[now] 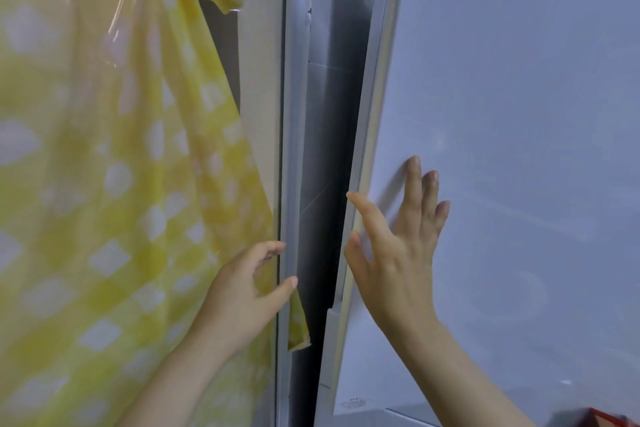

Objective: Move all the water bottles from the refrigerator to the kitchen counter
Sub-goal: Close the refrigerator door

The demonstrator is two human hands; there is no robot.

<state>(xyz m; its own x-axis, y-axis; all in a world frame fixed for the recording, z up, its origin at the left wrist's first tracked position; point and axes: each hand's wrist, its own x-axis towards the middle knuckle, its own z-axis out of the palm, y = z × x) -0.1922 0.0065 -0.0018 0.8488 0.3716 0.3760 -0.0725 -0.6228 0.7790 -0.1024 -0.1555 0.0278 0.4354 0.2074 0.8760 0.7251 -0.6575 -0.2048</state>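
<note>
The refrigerator door [502, 114], pale grey-blue, fills the right side and stands slightly ajar, leaving a narrow dark gap [322, 253] along its left edge. My right hand [398, 246] lies flat against the door front near that edge, fingers spread, thumb at the rim. My left hand [246, 291] is beside the refrigerator's side frame [291, 149], fingers loosely curled with nothing in them, next to the yellow cloth. No water bottles are visible; the inside is hidden in shadow.
A yellow cloth with white patches [114, 184], under clear plastic, hangs along the left and its corner dips into the gap. A red object [602, 418] shows at the bottom right corner.
</note>
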